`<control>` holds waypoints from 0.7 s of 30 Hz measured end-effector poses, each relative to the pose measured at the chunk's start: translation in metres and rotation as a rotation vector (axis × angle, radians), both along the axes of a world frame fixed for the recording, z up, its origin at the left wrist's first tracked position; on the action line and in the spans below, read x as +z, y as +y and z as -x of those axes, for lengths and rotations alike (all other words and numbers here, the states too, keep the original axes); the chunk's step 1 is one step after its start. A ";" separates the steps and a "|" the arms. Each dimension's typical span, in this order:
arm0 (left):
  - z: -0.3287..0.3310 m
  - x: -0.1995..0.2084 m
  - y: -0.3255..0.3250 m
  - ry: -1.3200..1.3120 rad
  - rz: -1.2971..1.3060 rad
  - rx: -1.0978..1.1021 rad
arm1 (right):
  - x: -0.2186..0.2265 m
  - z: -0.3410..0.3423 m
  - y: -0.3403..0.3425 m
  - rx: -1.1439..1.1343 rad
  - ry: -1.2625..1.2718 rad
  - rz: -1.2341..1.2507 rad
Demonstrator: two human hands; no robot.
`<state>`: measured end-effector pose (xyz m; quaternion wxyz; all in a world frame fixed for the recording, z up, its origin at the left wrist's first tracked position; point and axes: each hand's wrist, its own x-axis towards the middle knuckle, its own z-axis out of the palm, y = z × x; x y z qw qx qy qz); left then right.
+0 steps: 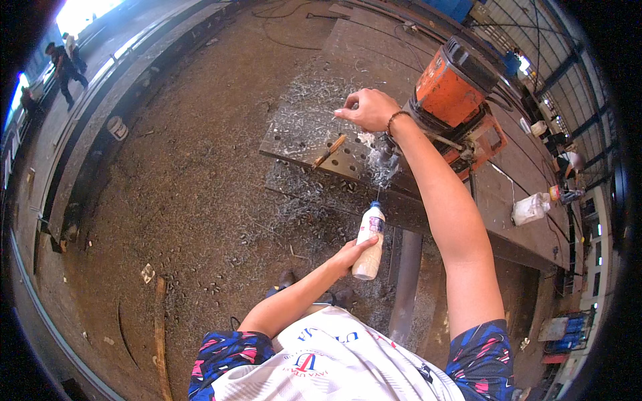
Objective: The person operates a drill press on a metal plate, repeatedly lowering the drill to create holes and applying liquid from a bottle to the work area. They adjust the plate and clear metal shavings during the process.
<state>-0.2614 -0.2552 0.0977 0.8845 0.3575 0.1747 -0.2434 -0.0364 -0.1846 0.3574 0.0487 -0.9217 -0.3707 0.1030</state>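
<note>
My left hand (349,255) is wrapped round a white plastic bottle (369,248) with a blue cap. The bottle is tilted, its nozzle pointing up at the drill bit (385,158), which is surrounded by curled metal shavings. Above the steel plate (289,138), my right hand (374,111) is closed, thumb and forefinger curled together; whatever may be between them is too small to tell. My right forearm passes in front of an orange drilling machine (445,90) standing on the workpiece. Several round holes show in the plate, and a short wooden stick (330,152) lies across it.
Metal chips cover the brown ground (221,214). A translucent white jug (531,209) stands on the steel surface at right. A wooden strip (161,337) lies at lower left, and a white bucket (117,128) sits farther back. People (63,70) walk at the far left.
</note>
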 end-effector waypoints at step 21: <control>-0.004 -0.018 -0.001 0.045 0.003 0.025 | -0.004 0.001 0.003 0.096 -0.056 -0.020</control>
